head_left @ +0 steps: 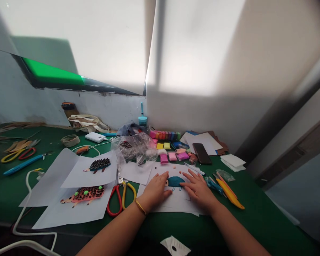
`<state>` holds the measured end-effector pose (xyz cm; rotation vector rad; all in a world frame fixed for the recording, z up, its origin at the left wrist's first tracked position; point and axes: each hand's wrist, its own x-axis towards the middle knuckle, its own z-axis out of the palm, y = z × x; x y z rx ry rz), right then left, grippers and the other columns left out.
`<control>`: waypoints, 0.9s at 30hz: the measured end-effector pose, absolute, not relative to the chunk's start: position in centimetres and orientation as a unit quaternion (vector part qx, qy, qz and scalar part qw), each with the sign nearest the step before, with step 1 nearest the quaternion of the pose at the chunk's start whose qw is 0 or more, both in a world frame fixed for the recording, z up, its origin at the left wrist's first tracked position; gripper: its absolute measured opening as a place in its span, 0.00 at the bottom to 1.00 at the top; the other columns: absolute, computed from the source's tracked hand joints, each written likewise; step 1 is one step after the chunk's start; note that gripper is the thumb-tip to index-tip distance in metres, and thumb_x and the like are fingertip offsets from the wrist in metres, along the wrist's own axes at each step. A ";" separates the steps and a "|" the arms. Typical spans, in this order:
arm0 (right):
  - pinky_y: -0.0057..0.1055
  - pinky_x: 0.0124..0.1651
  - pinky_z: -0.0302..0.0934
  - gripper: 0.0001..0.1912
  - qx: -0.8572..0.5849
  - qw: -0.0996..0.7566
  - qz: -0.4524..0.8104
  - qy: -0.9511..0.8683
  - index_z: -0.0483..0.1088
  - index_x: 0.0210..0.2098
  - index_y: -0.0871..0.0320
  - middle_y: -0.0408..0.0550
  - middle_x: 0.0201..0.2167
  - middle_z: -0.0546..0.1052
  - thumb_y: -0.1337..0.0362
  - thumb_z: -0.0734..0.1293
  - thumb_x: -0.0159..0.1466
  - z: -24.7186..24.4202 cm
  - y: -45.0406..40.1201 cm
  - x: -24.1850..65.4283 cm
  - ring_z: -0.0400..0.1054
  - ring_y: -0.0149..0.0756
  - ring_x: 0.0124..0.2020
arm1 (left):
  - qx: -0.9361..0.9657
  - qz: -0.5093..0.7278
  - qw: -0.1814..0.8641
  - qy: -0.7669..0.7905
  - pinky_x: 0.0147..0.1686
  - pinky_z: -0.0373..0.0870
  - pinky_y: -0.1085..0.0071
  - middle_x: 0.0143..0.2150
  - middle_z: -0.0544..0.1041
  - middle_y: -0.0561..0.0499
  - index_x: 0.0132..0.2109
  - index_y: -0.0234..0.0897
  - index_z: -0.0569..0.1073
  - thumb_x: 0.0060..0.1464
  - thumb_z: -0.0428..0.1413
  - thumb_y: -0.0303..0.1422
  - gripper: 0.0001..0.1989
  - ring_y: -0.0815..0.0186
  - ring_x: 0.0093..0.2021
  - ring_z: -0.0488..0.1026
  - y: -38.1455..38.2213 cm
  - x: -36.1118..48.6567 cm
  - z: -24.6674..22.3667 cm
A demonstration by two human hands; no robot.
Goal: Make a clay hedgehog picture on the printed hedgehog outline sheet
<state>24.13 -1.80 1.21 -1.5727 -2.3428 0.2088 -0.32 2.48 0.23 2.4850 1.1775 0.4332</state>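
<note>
A white sheet of paper point(173, 206) lies in front of me on the green table, with a blue animal shape point(176, 181) on it that has a pale face and outlined legs. My left hand point(156, 190) rests on the sheet at the shape's left side, fingers stretched out. At its right side lies my right hand point(198, 188), fingers spread, the fingertips close to the blue edge. Neither hand holds anything that I can see. Small pink and dark bits, among them a pink bit point(174, 167), lie above the shape.
Red-and-yellow-handled scissors point(122, 199) lie left of my left wrist. Further left are sheets with a dark hedgehog figure point(100, 164) and a pink hedgehog figure point(86, 195). Behind sit coloured clay packs point(164, 159), a plastic bag point(133, 147) and a phone point(202, 153). A yellow tool point(230, 193) lies right.
</note>
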 end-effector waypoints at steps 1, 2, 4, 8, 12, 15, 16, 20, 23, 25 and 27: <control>0.60 0.68 0.38 0.19 -0.541 0.155 0.067 -0.824 0.73 0.53 0.41 0.39 0.67 0.60 0.54 0.55 0.69 1.2 -1.8 24.0 0.44 0.50 0.71 | 0.878 0.154 0.178 0.416 0.67 0.49 0.53 0.67 0.62 0.40 0.68 0.38 0.50 0.57 0.58 0.37 0.38 0.55 0.67 0.58 2.5 -0.3 0.3; 0.60 0.68 0.38 0.19 -0.531 0.151 0.063 -0.832 0.72 0.54 0.40 0.39 0.68 0.59 0.54 0.56 0.69 1.2 -1.9 23.9 0.43 0.49 0.71 | 0.879 0.155 0.177 0.416 0.67 0.49 0.53 0.67 0.62 0.39 0.68 0.38 0.50 0.57 0.58 0.36 0.38 0.55 0.67 0.59 2.4 -0.3 0.3; 0.61 0.68 0.36 0.19 -0.513 0.136 0.061 -0.845 0.70 0.57 0.39 0.39 0.69 0.58 0.55 0.57 0.69 1.2 -2.0 23.5 0.42 0.49 0.71 | 0.879 0.155 0.173 0.416 0.67 0.49 0.53 0.67 0.62 0.39 0.68 0.37 0.50 0.56 0.58 0.36 0.37 0.55 0.67 0.59 2.4 -0.3 0.2; 0.63 0.67 0.34 0.20 -0.509 0.109 0.056 -0.852 0.68 0.58 0.38 0.41 0.69 0.57 0.55 0.58 0.68 1.1 -2.1 22.8 0.41 0.50 0.71 | 0.878 0.163 0.173 0.415 0.67 0.49 0.53 0.67 0.62 0.40 0.67 0.38 0.50 0.56 0.58 0.36 0.37 0.55 0.66 0.59 2.4 -0.3 0.1; 0.60 0.68 0.35 0.19 -0.518 0.134 0.041 -0.844 0.70 0.56 0.40 0.40 0.68 0.58 0.56 0.57 0.69 1.0 -1.9 23.3 0.42 0.48 0.71 | 0.876 0.159 0.180 0.418 0.67 0.49 0.52 0.67 0.63 0.40 0.68 0.39 0.50 0.56 0.58 0.36 0.37 0.55 0.67 0.59 2.4 -0.3 0.2; 0.59 0.69 0.36 0.19 -0.546 0.152 0.033 -0.823 0.73 0.53 0.41 0.39 0.67 0.60 0.55 0.56 0.69 1.1 -1.8 24.1 0.43 0.48 0.71 | 0.876 0.149 0.185 0.419 0.67 0.49 0.52 0.66 0.63 0.40 0.68 0.38 0.50 0.56 0.58 0.36 0.38 0.55 0.67 0.59 2.3 -0.3 0.6; 0.59 0.68 0.37 0.19 -0.553 0.151 0.036 -0.818 0.74 0.52 0.41 0.39 0.67 0.61 0.55 0.56 0.69 1.1 -1.8 24.2 0.44 0.48 0.71 | 0.876 0.147 0.186 0.419 0.67 0.49 0.53 0.66 0.63 0.39 0.68 0.37 0.50 0.56 0.58 0.36 0.38 0.55 0.67 0.59 2.3 -0.3 0.7; 0.59 0.68 0.37 0.20 -0.561 0.149 0.047 -0.813 0.74 0.52 0.41 0.39 0.66 0.62 0.55 0.55 0.70 1.0 -1.7 24.3 0.44 0.49 0.71 | 0.875 0.147 0.188 0.421 0.67 0.49 0.53 0.67 0.63 0.41 0.68 0.39 0.51 0.56 0.58 0.36 0.37 0.54 0.67 0.59 2.4 -0.3 0.8; 0.60 0.68 0.36 0.20 -0.550 0.144 0.041 -0.822 0.71 0.56 0.41 0.39 0.68 0.58 0.55 0.56 0.69 0.6 -1.5 24.1 0.43 0.49 0.71 | 0.875 0.148 0.187 0.421 0.67 0.49 0.52 0.67 0.63 0.40 0.68 0.39 0.51 0.56 0.58 0.37 0.37 0.54 0.67 0.59 2.4 -0.3 0.6; 0.61 0.68 0.36 0.20 -0.543 0.130 0.045 -0.828 0.69 0.58 0.39 0.39 0.69 0.56 0.55 0.56 0.68 0.4 -1.3 23.9 0.42 0.49 0.71 | 0.877 0.150 0.181 0.420 0.67 0.49 0.52 0.67 0.62 0.40 0.68 0.39 0.51 0.56 0.58 0.36 0.37 0.54 0.67 0.59 2.4 -0.3 0.4; 0.61 0.67 0.37 0.20 -0.545 0.120 0.047 -0.828 0.69 0.57 0.39 0.39 0.69 0.56 0.54 0.56 0.69 0.3 -1.3 23.8 0.41 0.49 0.71 | 0.877 0.152 0.177 0.419 0.67 0.49 0.51 0.67 0.62 0.40 0.67 0.39 0.51 0.56 0.58 0.36 0.37 0.54 0.67 0.59 2.4 -0.3 0.3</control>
